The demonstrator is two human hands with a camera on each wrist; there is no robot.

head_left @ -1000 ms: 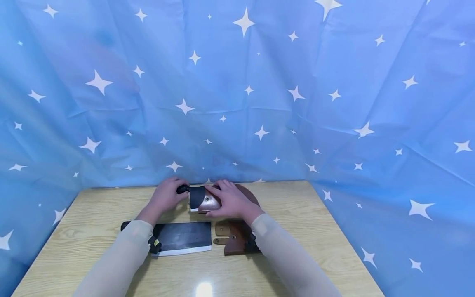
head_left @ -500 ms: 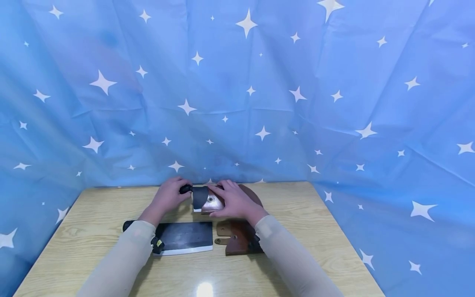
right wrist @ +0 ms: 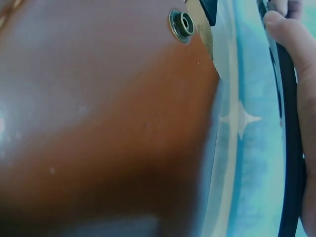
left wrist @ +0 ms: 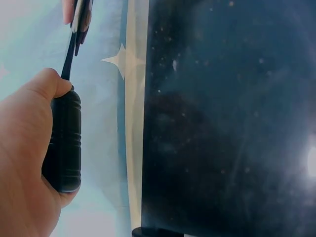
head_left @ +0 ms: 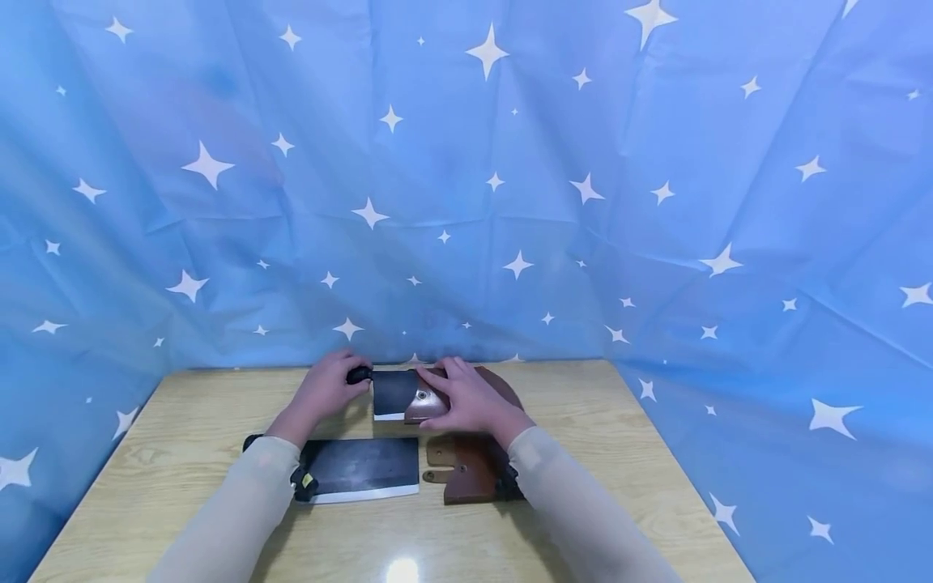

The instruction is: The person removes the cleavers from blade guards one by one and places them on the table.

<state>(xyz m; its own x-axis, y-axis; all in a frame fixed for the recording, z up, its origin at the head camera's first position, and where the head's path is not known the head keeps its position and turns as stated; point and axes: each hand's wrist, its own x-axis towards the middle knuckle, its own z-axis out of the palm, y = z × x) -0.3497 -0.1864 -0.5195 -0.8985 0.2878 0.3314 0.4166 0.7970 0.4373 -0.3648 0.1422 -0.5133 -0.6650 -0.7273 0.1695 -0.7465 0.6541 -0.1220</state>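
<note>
At the back of the table my left hand (head_left: 324, 394) grips the black handle (left wrist: 66, 143) of a cleaver (head_left: 389, 394). The dark blade, with a bright cutting edge toward me, points right and runs into a brown leather sheath (head_left: 424, 407). My right hand (head_left: 470, 402) holds this sheath from above, its palm covering much of the leather. Closer to me lies a second, larger cleaver (head_left: 364, 467), bare and flat, partly under my left forearm. A second brown sheath (head_left: 470, 479) with snap straps sits to its right, partly hidden by my right sleeve.
The wooden table (head_left: 619, 470) ends at the back against a blue star-patterned cloth (head_left: 452, 202), which also rises at both sides. The second cleaver's edge faces me. Its blade fills much of the left wrist view, as the second sheath (right wrist: 98, 123) does the right.
More of the held cleaver's blade shows between handle and sheath. My left hand has shifted slightly left and my right hand slightly right with the sheath. The second cleaver and sheath lie unmoved.
</note>
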